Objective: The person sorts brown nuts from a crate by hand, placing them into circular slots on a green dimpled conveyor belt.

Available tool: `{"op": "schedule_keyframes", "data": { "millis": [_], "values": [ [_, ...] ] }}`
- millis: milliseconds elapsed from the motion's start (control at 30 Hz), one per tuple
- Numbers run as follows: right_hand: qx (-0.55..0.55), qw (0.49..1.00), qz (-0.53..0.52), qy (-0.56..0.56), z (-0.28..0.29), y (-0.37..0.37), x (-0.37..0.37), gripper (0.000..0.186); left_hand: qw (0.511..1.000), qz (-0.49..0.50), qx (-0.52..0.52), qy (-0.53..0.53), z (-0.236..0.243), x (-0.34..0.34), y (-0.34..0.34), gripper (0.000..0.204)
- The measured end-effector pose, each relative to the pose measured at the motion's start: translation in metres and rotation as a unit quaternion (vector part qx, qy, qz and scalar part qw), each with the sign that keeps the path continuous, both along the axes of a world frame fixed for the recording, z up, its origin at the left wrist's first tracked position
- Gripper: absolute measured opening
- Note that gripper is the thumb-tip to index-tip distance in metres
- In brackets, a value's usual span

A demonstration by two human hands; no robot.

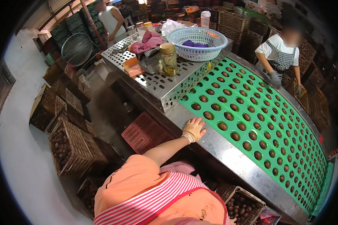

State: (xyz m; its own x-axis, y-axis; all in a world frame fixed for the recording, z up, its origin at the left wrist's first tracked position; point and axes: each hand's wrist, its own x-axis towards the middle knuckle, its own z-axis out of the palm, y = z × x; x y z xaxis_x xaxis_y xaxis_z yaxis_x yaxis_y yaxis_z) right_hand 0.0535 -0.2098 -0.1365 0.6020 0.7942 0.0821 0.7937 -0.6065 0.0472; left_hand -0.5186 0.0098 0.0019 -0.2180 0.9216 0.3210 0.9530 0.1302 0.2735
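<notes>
The left hand [193,130] lies open and empty on the metal rim [223,150], nearer the eggs [208,115], which sit just past its fingertips in the green tray [234,121], whose length slants rightward. The right hand [233,221], barely showing, cannot be read.

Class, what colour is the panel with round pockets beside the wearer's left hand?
The pocketed panel is bright green, as the head view shows.

Left hand [193,129]: palm hidden, turned down on near metal edge of conveyor [229,150]. Crate [251,195]: cut off below. Purple item [193,44]: base behind basket [203,55] wall. Jar [169,60] contents: indistinct. Aproned co-worker [278,56]: face blurred.
</notes>
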Motion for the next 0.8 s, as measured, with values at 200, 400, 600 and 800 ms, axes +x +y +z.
{"op": "schedule_keyframes", "data": {
  "millis": [200, 400, 600, 800],
  "values": [
    [-0.065, 0.988, -0.084, 0.109, -0.007, -0.005, -0.004, 0.056, 1.000, -0.014, 0.016, 0.010, 0.004, -0.007, -0.006, 0.044],
    [-0.067, 0.984, -0.090, 0.141, 0.018, -0.013, -0.063, 0.058, 0.998, -0.054, 0.005, -0.022, 0.014, -0.001, 0.011, 0.041],
    [0.076, 0.977, -0.110, 0.165, 0.063, 0.020, -0.080, 0.045, 0.965, -0.197, 0.139, -0.102, -0.013, 0.032, 0.066, 0.041],
    [-0.037, 0.948, -0.233, 0.215, 0.054, 0.029, -0.099, 0.065, 0.760, -0.526, -0.022, -0.382, 0.021, 0.189, 0.083, 0.031]
  ]
}}
